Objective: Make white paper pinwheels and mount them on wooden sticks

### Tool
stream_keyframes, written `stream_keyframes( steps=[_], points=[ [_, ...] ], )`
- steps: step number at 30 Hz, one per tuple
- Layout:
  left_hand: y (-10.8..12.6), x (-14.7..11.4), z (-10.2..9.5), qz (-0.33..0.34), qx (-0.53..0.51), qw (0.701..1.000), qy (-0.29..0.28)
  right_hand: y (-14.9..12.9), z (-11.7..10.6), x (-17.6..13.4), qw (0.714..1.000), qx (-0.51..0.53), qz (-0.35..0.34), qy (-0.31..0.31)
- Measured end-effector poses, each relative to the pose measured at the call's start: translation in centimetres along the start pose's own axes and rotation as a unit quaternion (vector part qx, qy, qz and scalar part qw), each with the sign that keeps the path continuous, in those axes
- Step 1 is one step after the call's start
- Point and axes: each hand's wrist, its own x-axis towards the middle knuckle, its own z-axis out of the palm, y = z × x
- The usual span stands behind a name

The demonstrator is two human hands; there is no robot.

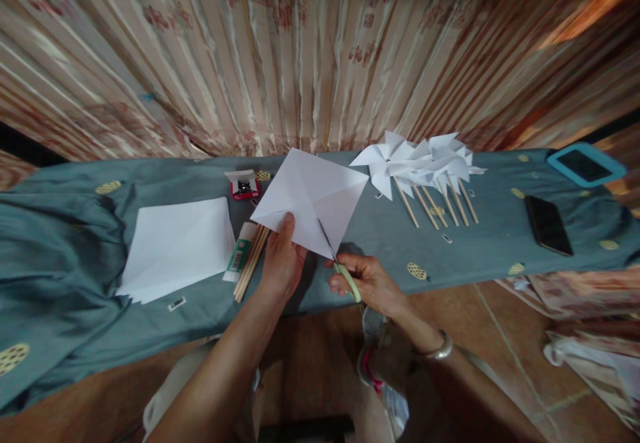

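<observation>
A square sheet of white paper (pixel 315 186) with diagonal creases is held up over the table, one corner toward me. My left hand (pixel 285 256) grips its lower left edge, thumb on top and fingers beneath. My right hand (pixel 365 282) is closed round the light green handle of a pair of scissors (pixel 345 275). The scissors' blade lies along the crease at the near corner, pointing toward the sheet's centre. Left of my left hand are several wooden sticks (pixel 253 263) and a green and white glue stick (pixel 240 253).
A stack of white paper (pixel 177 246) lies at left, near an opened red box (pixel 244 186) of small dark pieces. Several paper pinwheels (pixel 420 163) on sticks lie at right. Beyond them are a dark phone (pixel 547 225) and a blue-framed tablet (pixel 585 164). A curtain (pixel 300 63) hangs behind the table.
</observation>
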Motion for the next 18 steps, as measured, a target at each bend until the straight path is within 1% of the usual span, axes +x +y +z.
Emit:
stream_keyframes(
  steps=[4, 9, 14, 18],
  points=[
    [-0.22, 0.03, -0.07, -0.004, -0.001, 1.000, 0.003, 0.23, -0.10, 0.09, 1.000, 0.001, -0.007, 0.004],
    [0.05, -0.08, 0.21, 0.002, -0.003, 1.000, 0.007, 0.37, 0.08, 0.22, 1.000, 0.023, -0.004, 0.002],
    [-0.07, -0.13, 0.14, -0.008, 0.000, 1.000, 0.014, 0.29, 0.09, 0.24, 1.000, 0.025, -0.011, 0.006],
    [-0.63, 0.04, -0.35, -0.008, 0.005, 1.000, -0.014, 0.16, -0.02, 0.16, 1.000, 0.005, -0.030, 0.002]
  ],
)
